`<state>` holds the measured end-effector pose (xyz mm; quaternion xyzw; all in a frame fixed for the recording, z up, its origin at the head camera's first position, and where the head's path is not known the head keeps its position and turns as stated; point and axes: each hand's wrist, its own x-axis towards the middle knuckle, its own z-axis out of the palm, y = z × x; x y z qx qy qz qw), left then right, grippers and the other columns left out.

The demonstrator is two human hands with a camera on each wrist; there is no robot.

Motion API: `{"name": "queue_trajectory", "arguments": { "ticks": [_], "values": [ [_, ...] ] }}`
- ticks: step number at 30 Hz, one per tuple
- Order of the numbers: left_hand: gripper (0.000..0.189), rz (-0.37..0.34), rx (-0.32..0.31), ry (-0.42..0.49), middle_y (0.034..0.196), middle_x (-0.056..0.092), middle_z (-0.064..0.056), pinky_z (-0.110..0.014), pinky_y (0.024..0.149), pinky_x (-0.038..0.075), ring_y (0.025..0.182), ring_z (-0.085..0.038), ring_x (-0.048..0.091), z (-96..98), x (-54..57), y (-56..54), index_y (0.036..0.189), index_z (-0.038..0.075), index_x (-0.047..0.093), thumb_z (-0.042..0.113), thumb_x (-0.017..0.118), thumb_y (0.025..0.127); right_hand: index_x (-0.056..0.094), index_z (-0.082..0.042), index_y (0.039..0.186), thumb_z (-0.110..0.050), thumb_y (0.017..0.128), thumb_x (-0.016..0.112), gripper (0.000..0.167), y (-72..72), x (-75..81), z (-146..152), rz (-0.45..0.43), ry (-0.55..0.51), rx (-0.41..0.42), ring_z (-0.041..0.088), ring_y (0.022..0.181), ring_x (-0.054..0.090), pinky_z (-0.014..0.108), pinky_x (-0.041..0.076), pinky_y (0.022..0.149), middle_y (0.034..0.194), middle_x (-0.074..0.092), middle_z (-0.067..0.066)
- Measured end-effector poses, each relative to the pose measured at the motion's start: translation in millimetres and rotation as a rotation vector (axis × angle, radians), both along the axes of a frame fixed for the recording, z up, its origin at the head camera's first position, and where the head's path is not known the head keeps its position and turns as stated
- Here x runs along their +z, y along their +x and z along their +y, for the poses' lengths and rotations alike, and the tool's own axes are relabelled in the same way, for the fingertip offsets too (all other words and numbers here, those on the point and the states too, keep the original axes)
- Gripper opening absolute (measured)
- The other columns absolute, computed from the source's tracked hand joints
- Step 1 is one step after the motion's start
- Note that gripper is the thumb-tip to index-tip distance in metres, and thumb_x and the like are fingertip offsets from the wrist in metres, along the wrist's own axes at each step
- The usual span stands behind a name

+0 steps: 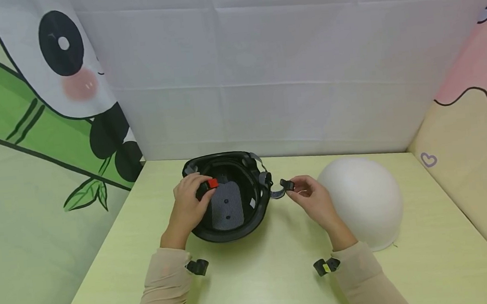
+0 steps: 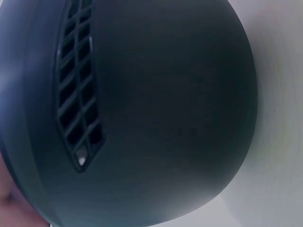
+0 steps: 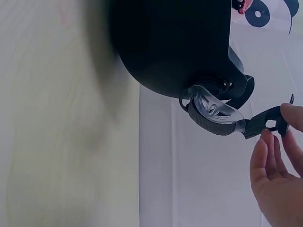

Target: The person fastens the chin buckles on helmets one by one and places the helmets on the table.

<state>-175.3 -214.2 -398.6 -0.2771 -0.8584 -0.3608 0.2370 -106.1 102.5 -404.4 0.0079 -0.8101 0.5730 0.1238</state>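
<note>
A black helmet (image 1: 251, 221) lies upside down on the table, its padded inside facing up. My left hand (image 1: 187, 203) grips a black buckle half with a red button (image 1: 213, 183) over the helmet's left side. To the right of the helmet, my right hand (image 1: 315, 200) pinches the other black buckle piece (image 1: 287, 185) between thumb and fingers. A strap (image 3: 213, 124) runs from that piece back to the helmet's side. In the left wrist view the smooth shell (image 2: 170, 109) with a latticed vent (image 2: 78, 104) hides most of the left hand.
A white dome (image 1: 362, 199) stands on the pale table (image 1: 260, 290) to the right, close behind the right wrist. A white backdrop (image 1: 262, 73) rises along the table's far edge, with printed cartoon panels at both sides. Both wrists carry small black cameras.
</note>
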Motion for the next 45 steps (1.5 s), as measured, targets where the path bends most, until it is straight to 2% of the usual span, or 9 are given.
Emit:
{"name": "queue_trajectory", "arguments": {
  "ticks": [8,9,14,16,25,30,37,40,45],
  "values": [
    [0.035,-0.099,-0.056,0.01,0.119,0.059,-0.018,-0.055,0.1,0.036,0.116,-0.035,0.049,0.8,1.8,0.5,0.12,-0.001,0.06,0.006,0.073,0.088,0.062,0.001,0.114,-0.004,0.088,0.072,0.029,-3.6,9.3,-7,0.09,0.006,0.061,0.031,0.112,0.058,0.043,0.045,0.095,0.124,0.061,0.015],
    [0.035,-0.111,-0.054,0.008,0.119,0.058,-0.018,-0.054,0.099,0.037,0.117,-0.035,0.049,0.9,2.2,1.1,0.121,-0.001,0.059,0.006,0.072,0.089,0.062,0.003,0.114,-0.003,0.088,0.071,0.028,-1.2,15.5,-10,0.093,0.01,0.066,0.032,0.113,0.058,0.043,0.044,0.097,0.123,0.061,0.016],
    [0.036,-0.155,-0.056,0.002,0.122,0.055,-0.019,-0.053,0.098,0.039,0.119,-0.035,0.048,1.5,3.7,3.3,0.125,-0.002,0.056,0.008,0.068,0.092,0.061,0.003,0.115,-0.004,0.088,0.071,0.029,-5.3,18.7,-15,0.083,0.015,0.077,0.034,0.114,0.057,0.044,0.041,0.1,0.115,0.062,0.017],
    [0.037,-0.169,-0.058,-0.001,0.122,0.055,-0.019,-0.053,0.098,0.039,0.119,-0.035,0.048,1.6,3.3,2.9,0.126,-0.002,0.056,0.009,0.068,0.093,0.061,0.002,0.115,-0.006,0.088,0.072,0.03,-12.1,11.1,-14,0.101,0.007,0.094,0.032,0.113,0.058,0.044,0.042,0.099,0.114,0.062,0.015],
    [0.035,-0.197,-0.098,0.001,0.126,0.052,-0.02,-0.053,0.099,0.039,0.12,-0.035,0.048,0.1,3.6,2.4,0.126,-0.001,0.054,0.007,0.066,0.094,0.059,0.007,0.115,0.002,0.088,0.069,0.029,-19.9,12.2,-25,0.147,-0.057,0.19,0.032,0.106,0.059,0.043,0.042,0.098,0.112,0.061,0.019],
    [0.034,-0.195,-0.127,0.02,0.125,0.052,-0.021,-0.054,0.099,0.039,0.119,-0.035,0.048,-1.6,1.6,1.2,0.124,-0.001,0.054,0.008,0.066,0.094,0.059,0.009,0.115,0.007,0.087,0.069,0.03,-25.8,8.0,-31,0.188,-0.051,0.222,0.031,0.1,0.059,0.049,0.043,0.094,0.106,0.062,0.02],
    [0.033,-0.188,-0.138,0.071,0.122,0.055,-0.018,-0.053,0.1,0.038,0.119,-0.033,0.048,-3.9,0.7,-0.1,0.121,0.0,0.058,0.007,0.07,0.091,0.064,0.0,0.115,-0.002,0.088,0.072,0.028,-32.1,12.3,-46,0.205,0.016,0.265,0.018,0.085,0.057,0.041,0.045,0.076,0.09,0.062,0.005],
    [0.034,-0.202,-0.138,0.081,0.122,0.055,-0.017,-0.053,0.101,0.037,0.121,-0.033,0.047,-4.2,0.8,-0.3,0.122,0.001,0.058,0.007,0.07,0.09,0.064,-0.001,0.115,-0.004,0.088,0.072,0.028,-35.4,13.8,-51,0.2,0.048,0.267,0.02,0.082,0.057,0.036,0.044,0.07,0.089,0.062,0.005],
    [0.034,-0.214,-0.145,0.1,0.122,0.055,-0.018,-0.054,0.101,0.036,0.121,-0.034,0.048,-4.2,2.4,-0.4,0.121,0.001,0.058,0.006,0.07,0.09,0.062,0.004,0.117,0.0,0.089,0.07,0.03,-39.6,15.6,-57,0.185,0.064,0.29,0.029,0.084,0.059,0.034,0.045,0.068,0.094,0.064,0.015]
  ]
}}
